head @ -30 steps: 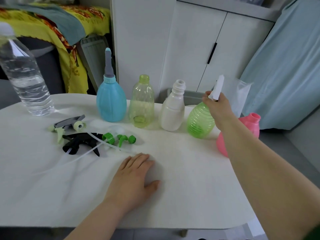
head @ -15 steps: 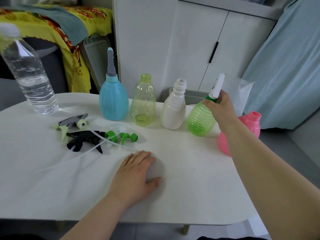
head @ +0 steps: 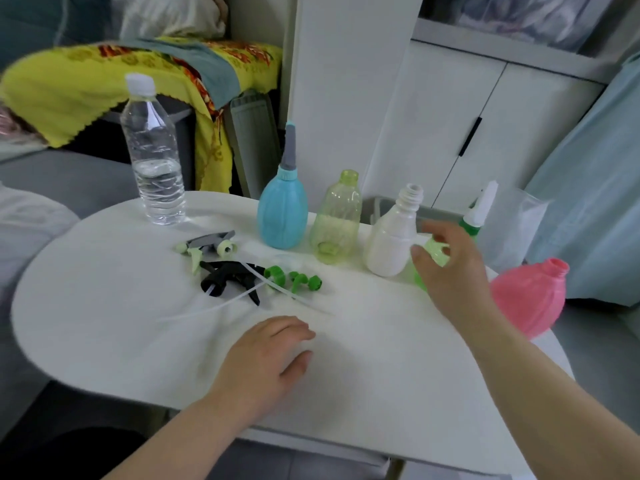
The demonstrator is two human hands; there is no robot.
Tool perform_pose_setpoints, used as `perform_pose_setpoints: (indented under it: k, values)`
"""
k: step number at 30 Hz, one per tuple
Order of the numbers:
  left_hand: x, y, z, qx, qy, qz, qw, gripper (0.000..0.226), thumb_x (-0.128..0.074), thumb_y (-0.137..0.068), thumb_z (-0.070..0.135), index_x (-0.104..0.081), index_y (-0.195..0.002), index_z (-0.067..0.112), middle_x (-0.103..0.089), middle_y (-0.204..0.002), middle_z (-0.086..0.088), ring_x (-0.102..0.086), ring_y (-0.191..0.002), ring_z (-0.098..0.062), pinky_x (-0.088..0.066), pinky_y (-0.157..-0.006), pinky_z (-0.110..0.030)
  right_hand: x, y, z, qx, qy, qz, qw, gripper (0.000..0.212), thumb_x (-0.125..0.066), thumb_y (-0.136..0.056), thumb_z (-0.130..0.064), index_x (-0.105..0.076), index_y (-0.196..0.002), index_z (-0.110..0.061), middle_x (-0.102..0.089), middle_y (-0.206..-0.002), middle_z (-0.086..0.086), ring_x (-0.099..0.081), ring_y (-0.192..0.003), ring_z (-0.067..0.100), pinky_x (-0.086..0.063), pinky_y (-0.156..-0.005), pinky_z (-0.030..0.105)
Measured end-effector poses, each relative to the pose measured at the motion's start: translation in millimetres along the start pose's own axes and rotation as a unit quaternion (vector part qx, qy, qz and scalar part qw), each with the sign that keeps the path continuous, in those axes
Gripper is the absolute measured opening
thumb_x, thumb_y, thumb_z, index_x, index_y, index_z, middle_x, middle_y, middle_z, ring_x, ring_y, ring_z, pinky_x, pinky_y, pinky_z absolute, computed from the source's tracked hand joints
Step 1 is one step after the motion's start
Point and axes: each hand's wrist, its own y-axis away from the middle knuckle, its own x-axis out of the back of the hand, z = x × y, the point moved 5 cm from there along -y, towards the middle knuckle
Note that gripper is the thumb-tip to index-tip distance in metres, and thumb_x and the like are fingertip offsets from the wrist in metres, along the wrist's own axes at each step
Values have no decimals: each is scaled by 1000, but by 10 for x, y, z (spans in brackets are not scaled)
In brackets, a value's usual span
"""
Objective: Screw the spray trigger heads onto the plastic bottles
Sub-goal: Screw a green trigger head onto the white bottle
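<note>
My right hand (head: 450, 271) has come off the neck of the ribbed, translucent green plastic bottle (head: 438, 252), which it was gripping half a second ago. Its fingers are now spread wide and hold nothing, hovering just in front of the bottle. The bottle's white nozzle head with the green collar (head: 483, 209) stands upright on its neck. I judge that one done, though I cannot see whether the collar is screwed fully home. My left hand (head: 266, 355) has stayed flat on the white oval table (head: 104, 323), fingers relaxed and empty.

Three necks are still bare: the opaque white plastic bottle (head: 389, 247), touching or just beside the green one; the clear yellow-green bottle (head: 336, 223) to its left; and the round pink bottle (head: 528, 296) at the table's right edge. The blue bulb-shaped bottle (head: 282, 216) already wears a grey nozzle.

The loose heads lie in a tangle near my left hand: a grey and pale green trigger head (head: 207, 244), a black trigger head (head: 228, 280) and a bright green trigger head (head: 294, 280). Their thin clear dip tubes (head: 207, 308) cross one another, so lifting one head may drag its neighbours. A clear water bottle with a white cap (head: 154, 161) stands well apart at the back left, out of the way.
</note>
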Motion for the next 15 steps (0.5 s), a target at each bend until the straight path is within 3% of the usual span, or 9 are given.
perform_pose_setpoints:
  k: [3, 7, 11, 13, 15]
  values:
    - [193, 110, -185, 32, -11, 4, 999, 27, -48, -72, 31, -69, -82, 18, -71, -87, 3, -62, -87, -6, -50, -69, -20, -568, -1, -153, 7, 18, -131, 991, 28, -57, -81, -12, -56, -109, -10, -52, -98, -2, -46, -90, 13, -28, -70, 11]
    - [237, 205, -358, 50, -35, -25, 998, 24, -72, -52, 23, -70, -75, 18, -72, -81, 3, -68, -72, -9, -51, -54, -21, -1229, 23, -138, -80, 88, -260, 958, 24, -54, -84, -25, -59, -101, -9, -53, -89, -1, -48, -81, 13, -34, -71, 21]
    - [158, 232, -413, 27, -79, -55, 995, 34, -82, -43, 32, -70, -74, 24, -72, -83, 7, -69, -77, -9, -55, -59, -28, -1562, -2, -117, -142, 101, -285, 943, 25, -53, -84, -27, -59, -77, -4, -50, -63, 1, -47, -63, 16, -34, -57, 26]
    - [138, 248, -428, 19, -89, -70, 993, 42, -86, -37, 35, -70, -75, 26, -72, -85, 9, -68, -80, -8, -56, -62, -31, -1653, -42, -117, -139, 145, -273, 941, 40, -52, -83, -34, -42, -54, -10, -39, -52, 0, -38, -50, 14, -27, -46, 26]
    - [135, 260, -446, 10, -96, -73, 993, 45, -86, -34, 39, -70, -75, 28, -72, -85, 10, -68, -80, -8, -56, -62, -31, -1710, -76, -135, -130, 215, -256, 933, 50, -49, -82, -48, -32, -50, -14, -38, -53, 1, -36, -50, 15, -23, -45, 27]
